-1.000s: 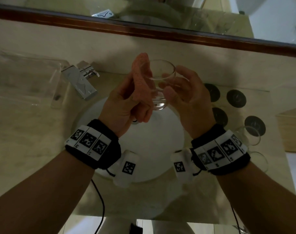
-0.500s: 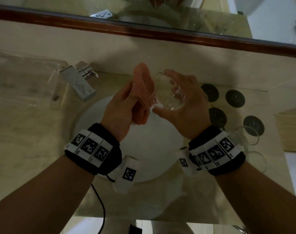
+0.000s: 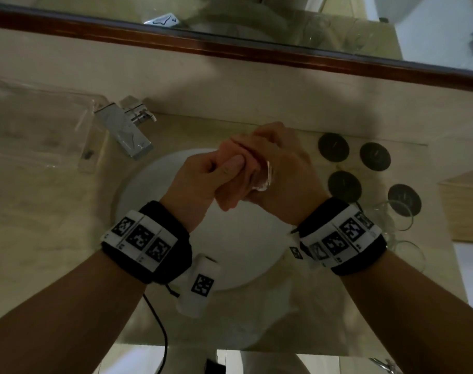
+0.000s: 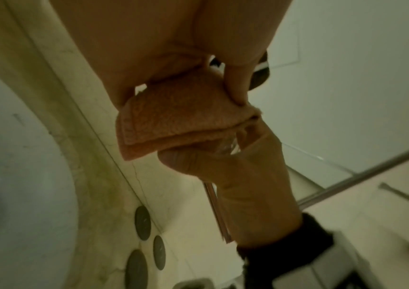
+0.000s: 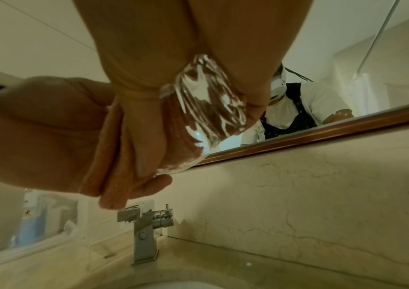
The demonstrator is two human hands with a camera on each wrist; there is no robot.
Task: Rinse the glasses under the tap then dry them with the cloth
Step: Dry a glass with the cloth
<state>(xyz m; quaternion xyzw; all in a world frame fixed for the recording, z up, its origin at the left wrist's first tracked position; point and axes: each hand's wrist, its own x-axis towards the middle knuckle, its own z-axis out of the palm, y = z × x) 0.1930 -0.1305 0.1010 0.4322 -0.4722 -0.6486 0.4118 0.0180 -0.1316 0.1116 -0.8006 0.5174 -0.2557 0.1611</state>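
Over the white basin (image 3: 138, 201), my right hand (image 3: 259, 149) is wrapped round a clear glass (image 5: 211, 109), which lies tilted on its side. In the head view only a glint of this glass (image 3: 266, 179) shows under the fingers. My left hand (image 3: 224, 171) grips a folded orange cloth (image 4: 173, 125) and presses it against the mouth of the glass. The same cloth (image 3: 230, 195) hangs between both palms. Two more glasses (image 3: 392, 220) stand on the counter at the right, by my right wrist.
A chrome tap (image 3: 124, 130) stands at the back left of the basin, and no water shows from it. Several dark round coasters (image 3: 333, 147) lie to the right. A clear tray (image 3: 41, 122) sits at far left, a wooden box (image 3: 465, 209) at far right, and a mirror (image 3: 284, 25) behind.
Both hands dropped lower over the basin. The glass went from upright to lying on its side under my right hand, and the cloth moved from beside it to its mouth.
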